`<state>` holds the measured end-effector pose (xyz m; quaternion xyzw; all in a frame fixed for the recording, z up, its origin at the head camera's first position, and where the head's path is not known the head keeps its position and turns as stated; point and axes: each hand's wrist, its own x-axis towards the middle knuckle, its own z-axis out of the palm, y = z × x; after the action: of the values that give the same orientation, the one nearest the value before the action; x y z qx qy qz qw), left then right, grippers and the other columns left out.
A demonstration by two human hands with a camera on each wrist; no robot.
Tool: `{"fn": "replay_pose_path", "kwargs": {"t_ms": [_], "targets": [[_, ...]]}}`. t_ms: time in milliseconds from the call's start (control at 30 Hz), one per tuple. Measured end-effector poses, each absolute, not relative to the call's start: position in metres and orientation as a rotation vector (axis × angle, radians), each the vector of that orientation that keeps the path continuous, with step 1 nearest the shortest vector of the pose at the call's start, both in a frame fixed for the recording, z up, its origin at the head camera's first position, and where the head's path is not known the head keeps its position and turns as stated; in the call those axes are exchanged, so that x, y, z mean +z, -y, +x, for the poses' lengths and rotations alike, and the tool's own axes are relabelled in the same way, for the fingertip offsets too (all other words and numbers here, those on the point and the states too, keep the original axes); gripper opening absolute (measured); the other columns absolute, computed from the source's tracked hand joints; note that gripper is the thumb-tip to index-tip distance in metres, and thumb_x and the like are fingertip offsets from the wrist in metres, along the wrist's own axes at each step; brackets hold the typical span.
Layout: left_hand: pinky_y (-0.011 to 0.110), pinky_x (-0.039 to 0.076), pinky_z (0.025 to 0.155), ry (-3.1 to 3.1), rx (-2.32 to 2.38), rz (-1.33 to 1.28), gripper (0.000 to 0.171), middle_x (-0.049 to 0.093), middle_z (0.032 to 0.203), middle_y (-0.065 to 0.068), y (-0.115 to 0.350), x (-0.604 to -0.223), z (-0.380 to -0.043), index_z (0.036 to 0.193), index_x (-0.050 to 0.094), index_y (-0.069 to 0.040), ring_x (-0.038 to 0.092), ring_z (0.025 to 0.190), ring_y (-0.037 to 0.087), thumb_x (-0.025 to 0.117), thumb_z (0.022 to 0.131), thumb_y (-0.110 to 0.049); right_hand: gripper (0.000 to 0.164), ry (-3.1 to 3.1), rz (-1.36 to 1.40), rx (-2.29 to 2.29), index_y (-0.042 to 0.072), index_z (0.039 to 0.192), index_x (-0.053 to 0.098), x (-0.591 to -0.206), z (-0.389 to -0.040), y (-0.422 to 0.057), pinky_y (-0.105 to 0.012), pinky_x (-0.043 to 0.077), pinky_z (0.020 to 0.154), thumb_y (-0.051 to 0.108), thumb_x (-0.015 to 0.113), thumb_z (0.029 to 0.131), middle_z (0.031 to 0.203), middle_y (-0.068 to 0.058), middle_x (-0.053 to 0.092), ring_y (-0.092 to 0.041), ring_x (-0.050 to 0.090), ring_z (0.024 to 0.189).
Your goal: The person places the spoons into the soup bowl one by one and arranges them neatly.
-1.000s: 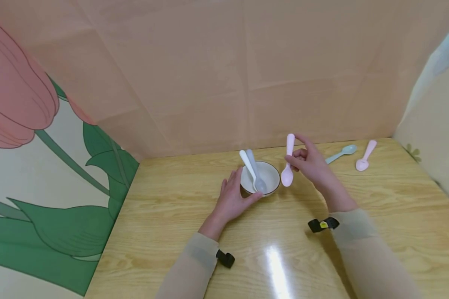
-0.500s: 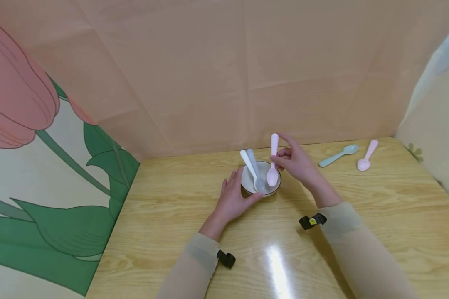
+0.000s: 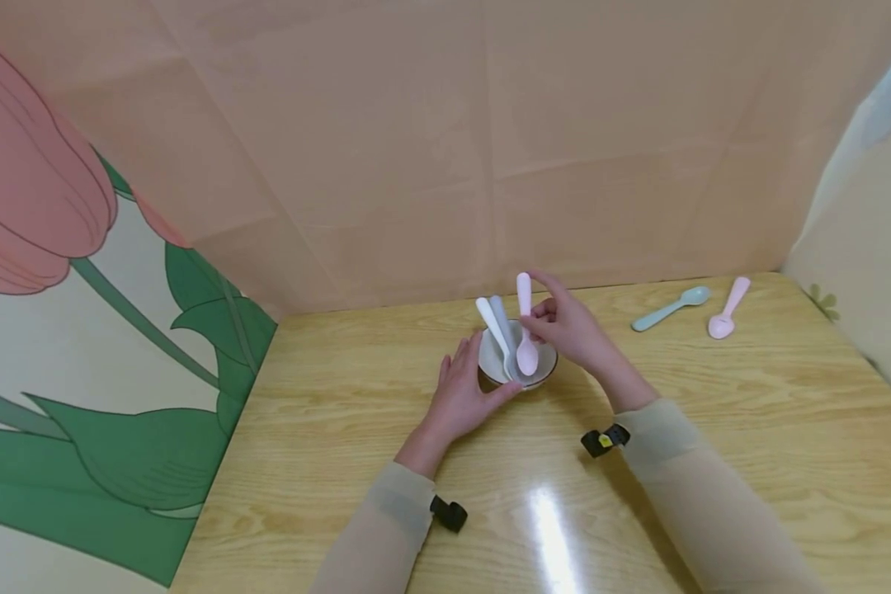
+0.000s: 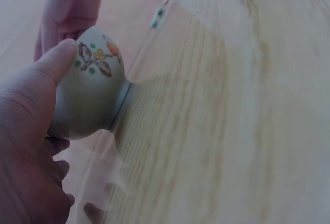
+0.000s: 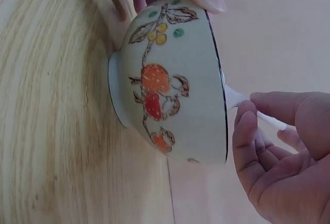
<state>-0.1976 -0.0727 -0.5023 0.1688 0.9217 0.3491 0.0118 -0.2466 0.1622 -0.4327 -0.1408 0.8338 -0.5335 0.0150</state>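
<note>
My left hand [image 3: 456,403] grips a small bowl [image 3: 546,356] from its left side, thumb near the front rim and fingers round the far side. A painted pattern of fruit and leaves shows on the bowl's outer wall [image 5: 191,85] in the right wrist view. Inside lean a white spoon [image 3: 492,323] and a grey spoon [image 3: 499,310], handles up toward the back. My right hand [image 3: 573,332] pinches a pink spoon [image 3: 527,356] by its handle, scoop end down over the bowl's inside. Whether that scoop touches the bowl, I cannot tell.
A light green spoon [image 3: 668,310] and another pink spoon [image 3: 728,309] lie on the wooden table [image 3: 772,429] to the right. Behind the table's back edge rises a pinkish-brown sheet [image 3: 386,165]. A tulip-printed panel [image 3: 119,437] stands at the left.
My right hand has carried the pink spoon left, from beside the bowl to over its inside, and lowered it slightly. The left hand and bowl stay in place.
</note>
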Motion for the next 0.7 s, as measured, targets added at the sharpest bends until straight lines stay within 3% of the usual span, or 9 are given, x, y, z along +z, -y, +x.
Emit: {"fn": "replay_pose_path", "kwargs": {"t_ms": [167, 400, 700], "targets": [[0.062, 0.008, 0.134, -2.884, 1.095, 0.539, 0.114, 0.025, 0.181, 0.012, 0.073, -0.504, -0.198, 0.177, 0.016, -0.011, 0.017, 0.168, 0.033, 0.071, 0.098, -0.073, 0.081, -2.68, -0.434, -1.542, 0.016, 0.174, 0.029, -0.434, -0.247, -0.157, -0.034, 0.061, 0.074, 0.009, 0.074, 0.107, 0.105, -0.021, 0.072, -0.03, 0.071, 0.088], [0.062, 0.008, 0.134, -2.893, 1.089, 0.548, 0.112, 0.027, 0.181, 0.009, 0.072, -0.502, -0.198, 0.178, 0.016, -0.016, 0.015, 0.169, 0.032, 0.07, 0.098, -0.074, 0.082, -2.735, -0.391, -1.402, 0.013, 0.175, 0.027, -0.439, -0.249, -0.151, -0.038, 0.059, 0.074, 0.01, 0.073, 0.107, 0.105, -0.018, 0.072, -0.028, 0.069, 0.088], [0.062, 0.008, 0.134, -2.884, 1.094, 0.532, 0.113, 0.024, 0.181, 0.013, 0.072, -0.503, -0.198, 0.178, 0.015, -0.013, 0.016, 0.169, 0.033, 0.067, 0.099, -0.075, 0.081, -2.775, -0.345, -1.304, 0.013, 0.175, 0.026, -0.436, -0.249, -0.145, -0.041, 0.058, 0.076, 0.011, 0.072, 0.108, 0.104, -0.017, 0.073, -0.027, 0.07, 0.086]]}}
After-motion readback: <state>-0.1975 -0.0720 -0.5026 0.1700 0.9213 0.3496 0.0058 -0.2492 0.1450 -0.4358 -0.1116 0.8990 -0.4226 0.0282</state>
